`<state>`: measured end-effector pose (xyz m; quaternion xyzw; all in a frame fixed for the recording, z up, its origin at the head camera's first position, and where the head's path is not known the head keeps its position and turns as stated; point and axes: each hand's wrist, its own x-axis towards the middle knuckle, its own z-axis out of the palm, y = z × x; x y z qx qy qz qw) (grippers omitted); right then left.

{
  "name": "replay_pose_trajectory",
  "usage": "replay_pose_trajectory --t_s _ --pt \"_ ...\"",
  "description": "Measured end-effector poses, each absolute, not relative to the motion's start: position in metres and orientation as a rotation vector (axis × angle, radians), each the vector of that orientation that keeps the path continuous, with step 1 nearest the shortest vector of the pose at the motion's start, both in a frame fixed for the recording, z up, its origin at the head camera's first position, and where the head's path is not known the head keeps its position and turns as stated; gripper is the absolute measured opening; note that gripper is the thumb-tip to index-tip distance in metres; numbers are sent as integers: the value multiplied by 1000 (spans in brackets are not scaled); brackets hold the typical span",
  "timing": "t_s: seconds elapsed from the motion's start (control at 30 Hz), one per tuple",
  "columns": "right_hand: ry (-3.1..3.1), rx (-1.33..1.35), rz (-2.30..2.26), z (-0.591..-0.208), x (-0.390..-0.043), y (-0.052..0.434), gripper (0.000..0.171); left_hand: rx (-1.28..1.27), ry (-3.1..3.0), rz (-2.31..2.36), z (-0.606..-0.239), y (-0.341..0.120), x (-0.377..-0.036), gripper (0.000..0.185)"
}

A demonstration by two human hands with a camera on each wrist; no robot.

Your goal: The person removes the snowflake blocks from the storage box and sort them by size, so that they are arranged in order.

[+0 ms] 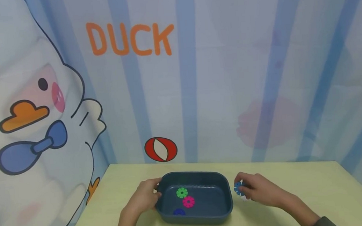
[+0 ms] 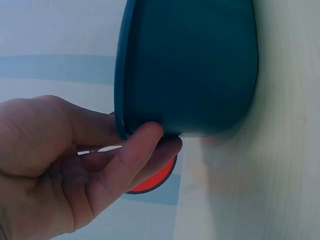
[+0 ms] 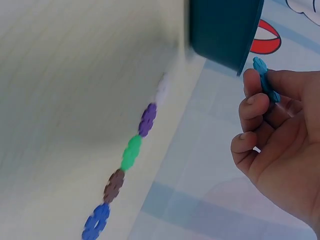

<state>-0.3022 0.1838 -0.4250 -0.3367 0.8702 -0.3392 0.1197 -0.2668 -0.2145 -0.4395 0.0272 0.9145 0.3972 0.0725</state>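
A dark blue-green plastic basin (image 1: 204, 214) stands on the table, a green snowflake disc (image 1: 182, 192), a pink one and a dark blue one lying inside. My left hand (image 1: 146, 196) holds the basin's left end, thumb and fingers at the rim, as the left wrist view shows too. Right of the basin, my right hand (image 1: 258, 189) pinches a light blue snowflake disc (image 3: 265, 81) between thumb and fingertips, raised over the table. Below it a white disc (image 3: 162, 89) heads a line with a purple disc (image 3: 147, 120) and several others, mostly hidden by my hand in the head view.
The pale yellow table (image 1: 125, 173) ends at a cloth backdrop (image 1: 223, 89) with blue stripes and orange letters. A printed duck covers the cloth on the left. In the right wrist view, green (image 3: 131, 152), brown (image 3: 114, 185) and blue discs (image 3: 90, 231) continue the line.
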Motion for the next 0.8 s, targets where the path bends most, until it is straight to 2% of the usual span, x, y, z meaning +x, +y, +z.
replay_pose_trajectory --t_s 0.27,0.8 --pt "2645 -938 -944 -431 -305 214 15 81 2757 1225 -440 -214 -264 53" --pt "2656 -644 -942 -433 -306 273 26 108 2740 1250 -438 -214 -264 51"
